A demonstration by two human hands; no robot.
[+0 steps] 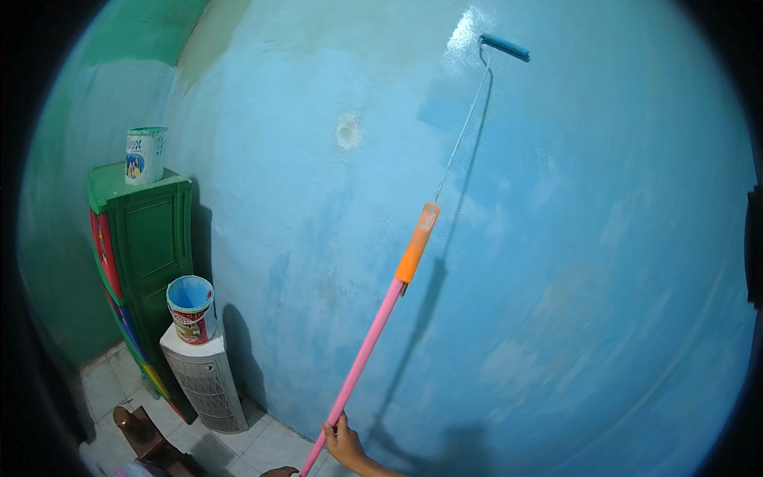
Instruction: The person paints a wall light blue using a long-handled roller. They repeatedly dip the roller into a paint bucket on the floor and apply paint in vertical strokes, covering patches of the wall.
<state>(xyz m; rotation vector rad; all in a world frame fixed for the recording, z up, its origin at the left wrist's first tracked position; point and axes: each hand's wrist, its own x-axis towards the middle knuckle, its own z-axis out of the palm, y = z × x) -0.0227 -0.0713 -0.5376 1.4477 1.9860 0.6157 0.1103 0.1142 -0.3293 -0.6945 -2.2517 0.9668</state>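
Two hands down low, the right hand [344,447] nearer the roller [505,47], fingers wrapped round a pink pole [366,350] slanting up and rightward to it at the blue wall [310,207], the left hand [280,472] too cropped to tell its grip!

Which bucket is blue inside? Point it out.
The lower bucket, on the white unit: its inside shows blue. The other bucket, higher up on the green cabinet, has a green-stained rim.
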